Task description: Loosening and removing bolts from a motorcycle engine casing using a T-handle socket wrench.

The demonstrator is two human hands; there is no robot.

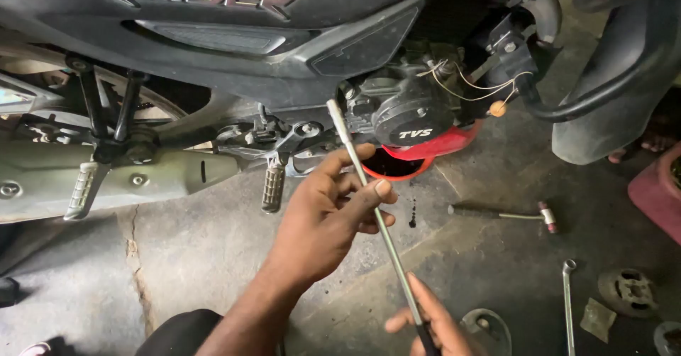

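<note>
Head view: we held the long steel rod (pixel 374 203) in both hands, left hand (pixel 328 217) pinching mid-shaft, right hand (pixel 429 325) closed round the lower end, tip near the engine (pixel 406 107). Stiff, slim, probably oily; we judged a two-point grip best.

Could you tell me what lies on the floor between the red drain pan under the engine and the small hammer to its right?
In the head view, only bare concrete floor separates the red drain pan from the small hammer; dark oil drips sit below the pan.
</note>
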